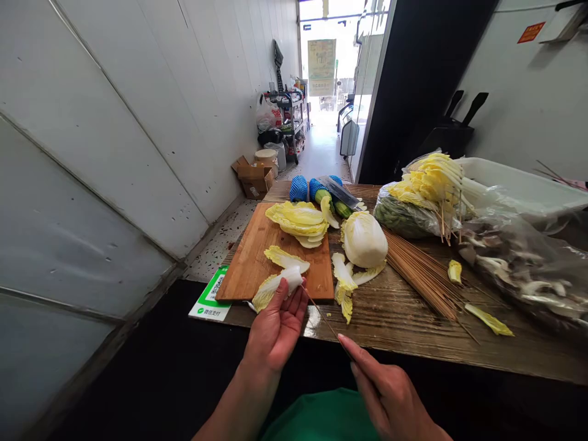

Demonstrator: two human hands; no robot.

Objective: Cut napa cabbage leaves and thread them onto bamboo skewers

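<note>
My left hand [281, 318] grips a napa cabbage leaf [271, 286] by its white stem, above the near edge of a wooden cutting board [243, 269]. Between the fingers of my right hand [381, 380] is a thin bamboo skewer [325, 318], its far tip at the stem end of that leaf. I cannot tell whether the tip has gone in. Another cut leaf [282, 257] lies on the board just beyond, and behind it a stack of yellow leaves [301, 220]. A trimmed cabbage head [365, 239] sits right of the board, with loose leaf pieces [344, 285] near it.
Bundled skewers [422, 272] lie on the wooden table [390, 318]. Skewered leaves [432, 177] rest on bagged greens [399, 214]. A bag of mushrooms [528, 263] is at right. A knife [342, 193] lies over cucumbers at the back. A green payment card [211, 297] sticks out at left.
</note>
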